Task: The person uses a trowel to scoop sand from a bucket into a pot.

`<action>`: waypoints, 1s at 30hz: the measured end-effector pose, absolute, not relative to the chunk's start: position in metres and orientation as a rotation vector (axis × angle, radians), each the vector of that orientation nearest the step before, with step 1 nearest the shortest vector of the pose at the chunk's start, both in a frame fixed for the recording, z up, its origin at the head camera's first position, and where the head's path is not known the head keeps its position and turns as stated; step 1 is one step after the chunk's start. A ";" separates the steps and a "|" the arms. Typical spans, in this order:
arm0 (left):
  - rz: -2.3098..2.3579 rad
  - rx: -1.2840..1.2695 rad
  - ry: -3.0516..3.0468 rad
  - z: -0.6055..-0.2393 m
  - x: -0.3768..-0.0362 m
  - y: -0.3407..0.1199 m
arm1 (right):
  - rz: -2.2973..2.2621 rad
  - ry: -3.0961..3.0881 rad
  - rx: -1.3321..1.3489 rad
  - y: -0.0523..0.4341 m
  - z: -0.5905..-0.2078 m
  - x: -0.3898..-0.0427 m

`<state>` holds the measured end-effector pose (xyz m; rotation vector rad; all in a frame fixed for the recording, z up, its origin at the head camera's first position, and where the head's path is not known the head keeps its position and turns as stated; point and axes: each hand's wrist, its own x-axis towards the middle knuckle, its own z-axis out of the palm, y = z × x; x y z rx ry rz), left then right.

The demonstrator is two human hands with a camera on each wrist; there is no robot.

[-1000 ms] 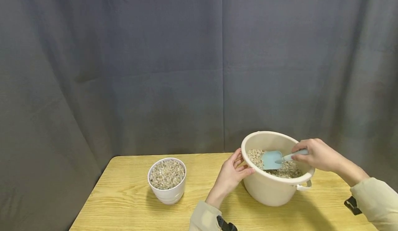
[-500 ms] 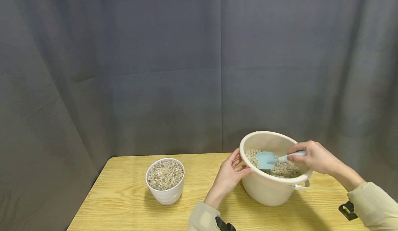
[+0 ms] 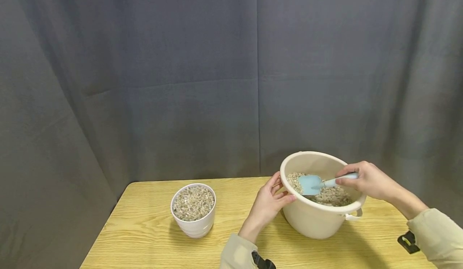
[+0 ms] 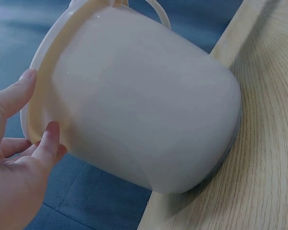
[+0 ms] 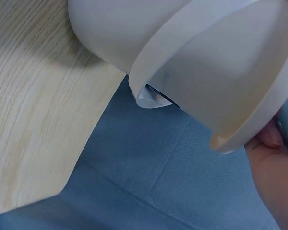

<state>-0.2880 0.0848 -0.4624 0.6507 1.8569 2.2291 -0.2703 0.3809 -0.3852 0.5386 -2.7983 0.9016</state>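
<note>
A deep, round cream plastic bucket (image 3: 312,222) with a thick rolled rim stands on the right part of a pale yellow wood-grained worktop (image 3: 144,228), and coarse, mixed tan-and-grey gravel (image 3: 334,198) lies in its lower part. The left hand (image 3: 265,204) holds the bucket at the side of its rim that faces the white pot; its fingers are spread apart along the rolled edge, and the left wrist view shows one tip at the lip and another against the wall just below it. The right hand (image 3: 369,181) reaches over the opposite side of the rim, its thumb and fingers pinching the slim handle of a light blue scoop (image 3: 310,185) with a broad, flat-ended blade. That blade is inside the bucket, pointing toward the left hand, over the gravel; how deep its edge sits cannot be told. A small cream loop handle (image 3: 354,216) juts out from the near right side of the bucket, below the rim. Well apart, on the left part of the worktop, stands a round white pot (image 3: 196,229) with ribbing low on its wall, filled close to its rim with similar gravel. Both arms wear beige sleeves (image 3: 236,253), each with a black buckle (image 3: 408,241) near the cuff. Behind the worktop hangs a dark grey-blue curtain (image 3: 195,80) with a vertical seam and soft folds.
</note>
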 end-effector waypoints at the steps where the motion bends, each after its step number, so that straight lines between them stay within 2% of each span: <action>1: 2.230 0.645 1.861 -0.462 -0.288 0.085 | 0.927 -2.799 0.535 0.380 -0.385 -0.270; 6: 2.224 0.626 1.875 -0.463 -0.287 0.083 | 1.002 -2.806 0.504 0.374 -0.387 -0.271; 9: 2.219 0.641 1.881 -0.463 -0.287 0.083 | 0.892 -2.839 0.522 0.372 -0.385 -0.272; 14: 2.216 0.653 1.883 -0.462 -0.288 0.085 | 0.595 -2.878 0.691 0.368 -0.378 -0.273; 18: 2.209 0.644 1.894 -0.462 -0.290 0.086 | 0.527 -2.850 0.799 0.363 -0.376 -0.274; 30: 2.229 0.652 1.862 -0.465 -0.291 0.085 | 0.588 -2.759 0.639 0.359 -0.391 -0.268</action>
